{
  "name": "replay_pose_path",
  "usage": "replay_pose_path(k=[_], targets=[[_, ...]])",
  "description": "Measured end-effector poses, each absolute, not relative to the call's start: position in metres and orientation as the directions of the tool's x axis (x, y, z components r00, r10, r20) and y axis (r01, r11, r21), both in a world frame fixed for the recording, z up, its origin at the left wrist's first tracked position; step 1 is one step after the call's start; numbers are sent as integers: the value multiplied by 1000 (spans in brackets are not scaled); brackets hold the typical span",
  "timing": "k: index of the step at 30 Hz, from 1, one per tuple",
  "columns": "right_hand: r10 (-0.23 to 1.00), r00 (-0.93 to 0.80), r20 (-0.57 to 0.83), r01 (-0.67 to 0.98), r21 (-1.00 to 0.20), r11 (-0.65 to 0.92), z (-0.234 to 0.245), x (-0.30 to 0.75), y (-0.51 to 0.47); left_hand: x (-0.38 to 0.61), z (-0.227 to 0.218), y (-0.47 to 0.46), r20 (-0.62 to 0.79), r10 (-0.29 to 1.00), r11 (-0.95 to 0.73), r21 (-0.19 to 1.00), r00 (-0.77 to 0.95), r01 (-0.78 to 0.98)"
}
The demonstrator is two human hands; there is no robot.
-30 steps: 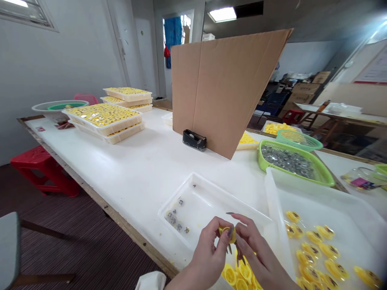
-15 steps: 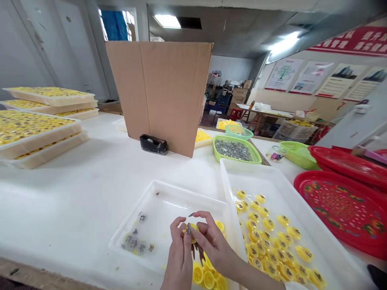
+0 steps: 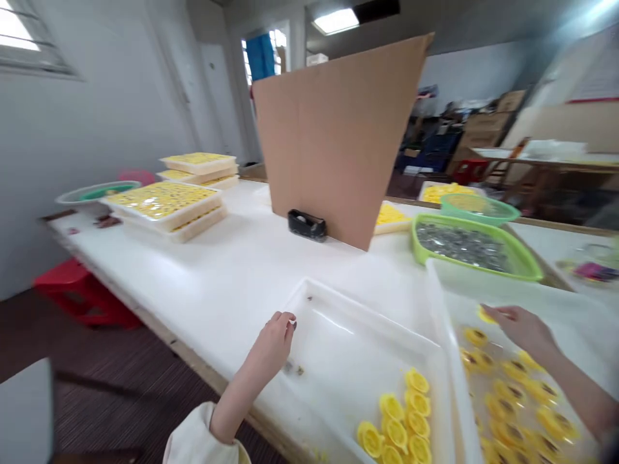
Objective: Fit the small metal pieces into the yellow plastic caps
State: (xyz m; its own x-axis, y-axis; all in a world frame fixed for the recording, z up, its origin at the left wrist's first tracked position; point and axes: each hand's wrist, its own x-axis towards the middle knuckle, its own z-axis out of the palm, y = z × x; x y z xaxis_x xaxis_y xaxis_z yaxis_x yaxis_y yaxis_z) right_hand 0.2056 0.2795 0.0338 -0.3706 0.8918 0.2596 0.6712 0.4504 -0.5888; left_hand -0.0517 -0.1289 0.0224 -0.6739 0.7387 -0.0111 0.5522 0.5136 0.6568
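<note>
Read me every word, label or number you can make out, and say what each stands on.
Nothing is legible.
Poster on the right wall: too blurred to read.
Pink label on the clear jar: too small to read.

Small-parts assembly workshop, viewed from a seated place at a long white-topped workbench [image 3: 193, 258]. Toward the upper left of the frame, stacked white trays [image 3: 193, 216] carry dense rows of yellow plastic parts [image 3: 159, 198], while at right a lime-green plastic basket [image 3: 483, 273] holds loose metal parts [image 3: 459, 245], and a black tape dispenser [image 3: 307, 225] sits against an upright cardboard sheet [image 3: 333, 135] at centre. Cardboard cartons [image 3: 483, 132] are piled at upper right beyond a wooden table [image 3: 546, 164], and a red plastic stool [image 3: 82, 299] stands on the floor at left.
</note>
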Motion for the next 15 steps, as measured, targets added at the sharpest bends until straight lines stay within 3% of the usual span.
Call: replay_pose_path(k=[2, 5, 7, 9, 12, 15], targets=[[944, -294, 153, 809, -485, 331, 9, 215, 311, -64, 26, -143, -84, 732, 594, 564, -676, 573], [918, -386, 88, 826, -410, 386, -23, 225, 339, -64, 30, -147, -164, 753, 625, 483, -638, 614], [899, -423, 110, 840, -323, 435, -28, 229, 340, -58, 31, -141, -203, 776, 616, 448, -597, 648], [863, -453, 226, 840, -215, 497, -18, 229, 326, -50, 29, -132, -251, 805, 592, 408, -538, 695], [717, -555, 421, 726, -175, 665, 12, 219, 282, -41, 23, -119, -359, 825, 553, 358, -436, 752], [563, -736, 376, 516, -227, 826, 36, 201, 220, -41, 16, -109, -458, 818, 526, 351, -348, 775]])
